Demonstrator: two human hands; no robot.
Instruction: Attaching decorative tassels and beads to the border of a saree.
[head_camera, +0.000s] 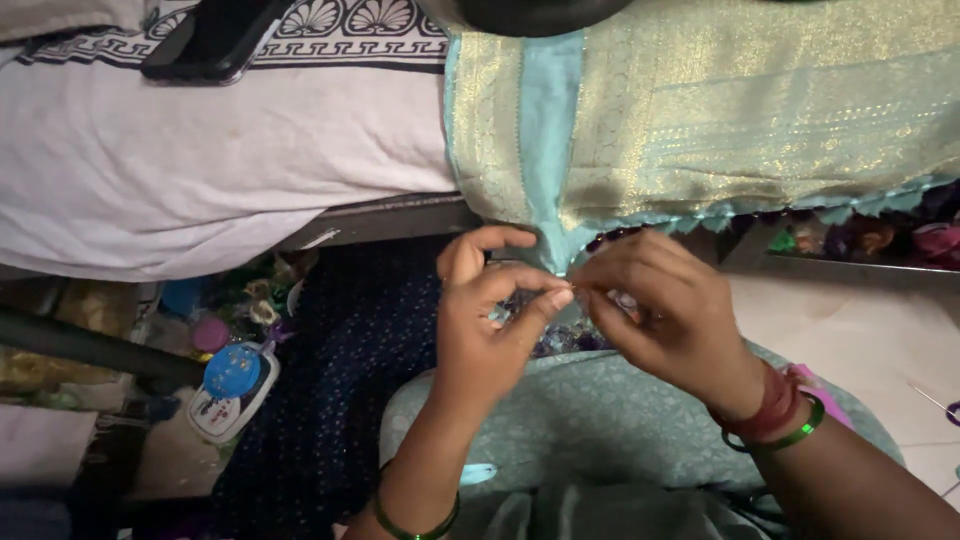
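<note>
Your left hand (480, 330) and right hand (650, 315) are meeting fingertip to fingertip just below the hanging corner of the cloth (700, 120). Both are pinching nearly closed, thumb against forefinger. What sits between the tips is too small to tell, likely a thread or a bead at the cloth's point. Other fingers are curling loosely, not gripping.

The cloth is lying on the bed (200, 170), draping over its edge toward you, with its pointed tip (558, 262) hanging down right at your fingertips. I'm judging it as light, soft and limp, a thin teal weave with gold patterning. It's probably a bit slick and apt to slide off the bed if tugged. The trim (840, 205) along the lower edge looks delicate, so it's best gripped by pinching the hem right beside the tip, not by pulling on the trim itself.

Its long axis is running left to right along the bed edge. The tip is pointing down toward your lap.

Under your hands, beads (565, 340) are resting on a grey-green cushion (600, 420). Bangles (785, 415) are sitting on your right wrist, a green one (415, 525) on your left. A phone (215, 40) is lying on the bed at upper left. A blue round lid (232, 370) and small clutter are sitting on the floor at left.
</note>
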